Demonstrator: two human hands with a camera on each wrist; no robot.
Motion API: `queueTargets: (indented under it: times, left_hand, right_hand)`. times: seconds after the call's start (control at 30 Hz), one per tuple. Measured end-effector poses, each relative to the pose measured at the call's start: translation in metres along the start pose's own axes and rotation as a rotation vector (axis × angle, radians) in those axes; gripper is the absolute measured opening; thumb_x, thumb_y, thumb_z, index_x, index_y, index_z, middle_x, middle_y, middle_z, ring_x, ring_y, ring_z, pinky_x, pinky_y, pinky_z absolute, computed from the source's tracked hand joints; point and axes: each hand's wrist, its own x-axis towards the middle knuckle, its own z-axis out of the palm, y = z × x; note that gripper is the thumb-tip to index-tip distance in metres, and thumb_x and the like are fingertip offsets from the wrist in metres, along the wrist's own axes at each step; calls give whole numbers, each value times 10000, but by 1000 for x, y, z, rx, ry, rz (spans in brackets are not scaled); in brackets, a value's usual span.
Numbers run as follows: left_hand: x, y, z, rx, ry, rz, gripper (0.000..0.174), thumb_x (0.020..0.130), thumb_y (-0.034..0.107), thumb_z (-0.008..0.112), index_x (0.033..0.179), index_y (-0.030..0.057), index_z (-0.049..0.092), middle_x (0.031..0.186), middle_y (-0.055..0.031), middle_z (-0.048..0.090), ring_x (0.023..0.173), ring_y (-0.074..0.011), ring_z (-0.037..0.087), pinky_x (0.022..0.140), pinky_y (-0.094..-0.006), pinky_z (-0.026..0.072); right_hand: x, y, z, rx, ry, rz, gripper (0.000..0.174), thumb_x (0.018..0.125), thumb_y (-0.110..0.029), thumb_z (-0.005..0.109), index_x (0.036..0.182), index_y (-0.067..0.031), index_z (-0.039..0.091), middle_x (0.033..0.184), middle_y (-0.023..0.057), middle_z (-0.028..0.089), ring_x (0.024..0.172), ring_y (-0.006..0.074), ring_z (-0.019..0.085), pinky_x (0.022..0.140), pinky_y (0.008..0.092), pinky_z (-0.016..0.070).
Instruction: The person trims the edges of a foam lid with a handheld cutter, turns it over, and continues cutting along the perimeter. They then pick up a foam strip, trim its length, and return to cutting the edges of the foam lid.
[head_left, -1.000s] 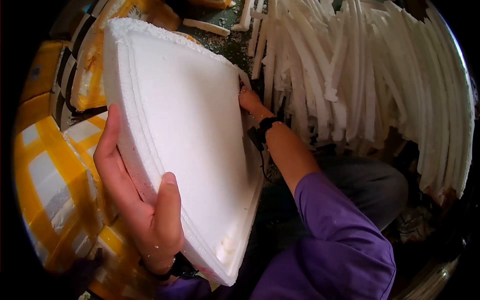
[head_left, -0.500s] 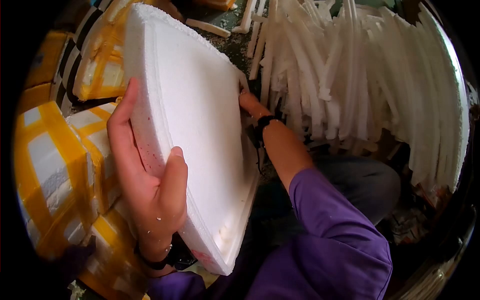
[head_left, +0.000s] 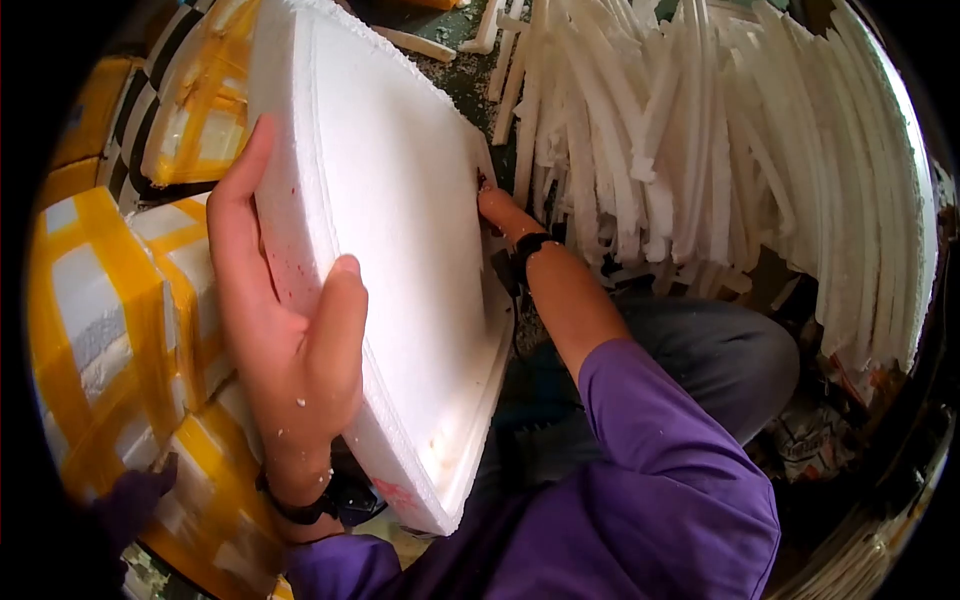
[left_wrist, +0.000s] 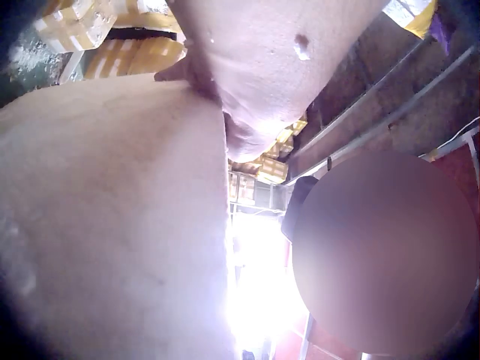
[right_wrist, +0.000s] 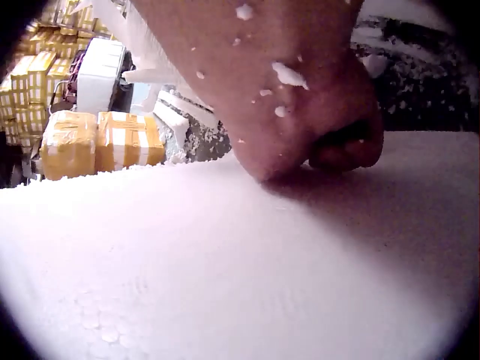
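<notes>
A large white foam panel (head_left: 400, 230) with a raised rim stands tilted between the two hands. The left hand (head_left: 290, 330) holds its near left edge, thumb on the rim and fingers along the outer side; in the left wrist view the hand (left_wrist: 262, 82) lies against the panel (left_wrist: 120, 217). At the panel's far right edge is the right hand (head_left: 500, 208). The right wrist view shows the right hand (right_wrist: 307, 112) with curled fingers against the foam (right_wrist: 210, 262); whether it pinches the edge or a small tool is hidden. Foam crumbs stick to both hands.
Many long white foam strips (head_left: 700, 140) hang or stand in a pile at the right. Foam boxes with yellow tape (head_left: 110, 310) are stacked at the left. Foam scraps (head_left: 412, 43) lie on the dark floor behind the panel. The person's knee (head_left: 720, 360) is at right.
The panel and left hand have shifted upward in the head view, and the panel's far left corner has moved right. The right hand stays at the far right edge.
</notes>
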Motion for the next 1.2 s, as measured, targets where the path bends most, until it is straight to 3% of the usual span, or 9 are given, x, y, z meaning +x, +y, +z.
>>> queueTargets:
  times: [0.2, 0.5, 0.6, 0.77, 0.87, 1.07, 1.2]
  left_hand:
    - [0, 3, 1, 26, -7, 7, 736, 848, 10, 514, 1545, 18, 276, 1495, -253, 419, 1352, -316, 465, 1166, -450, 336]
    - [-1, 4, 4, -35, 19, 46, 694, 824, -95, 489, 1501, -30, 350, 1442, -222, 463, 1314, -279, 486, 1137, -384, 363]
    - [-1, 0, 4, 3, 7, 52, 732, 841, 17, 523, 1535, -5, 292, 1486, -258, 425, 1343, -316, 477, 1156, -438, 355]
    - [-3, -1, 5, 20, -10, 62, 723, 855, 28, 524, 1537, -8, 288, 1490, -257, 423, 1343, -304, 479, 1151, -435, 363]
    - [-2, 2, 8, -7, -12, 55, 715, 865, 32, 526, 1538, -9, 287, 1492, -258, 425, 1343, -297, 481, 1151, -430, 364]
    - [-4, 3, 8, 9, -16, 29, 706, 869, 10, 519, 1538, -6, 292, 1501, -253, 425, 1346, -297, 482, 1154, -423, 358]
    - [-2, 0, 8, 15, -11, 61, 711, 864, 0, 519, 1538, -5, 292, 1510, -252, 417, 1351, -297, 481, 1161, -422, 352]
  right_hand:
    - [-19, 7, 2, 49, 4, 14, 489, 1062, -327, 396, 1349, 45, 528, 1308, 249, 595, 1116, 412, 600, 934, 465, 487]
    - [-36, 92, 37, 199, 92, -33, 441, 1068, -285, 387, 1264, 50, 594, 1198, 268, 652, 999, 440, 644, 839, 506, 523]
    - [-20, 107, 50, 111, 81, -50, 443, 1072, -287, 370, 1252, 48, 597, 1166, 275, 663, 967, 447, 653, 815, 515, 528]
    - [-1, 120, 50, -150, 46, -104, 485, 1090, -340, 293, 1286, 31, 536, 1131, 287, 652, 936, 450, 648, 799, 513, 511]
    - [-41, 81, 24, 22, -54, 102, 477, 1096, -319, 270, 1289, 16, 550, 1140, 282, 656, 903, 428, 657, 789, 499, 517]
    - [-97, 41, 4, 118, -178, 196, 472, 1088, -257, 324, 1377, 59, 522, 937, 248, 674, 591, 280, 562, 564, 440, 490]
    - [-111, 72, 12, 145, -214, 216, 464, 1077, -260, 353, 1372, 53, 529, 946, 246, 675, 618, 292, 573, 573, 446, 493]
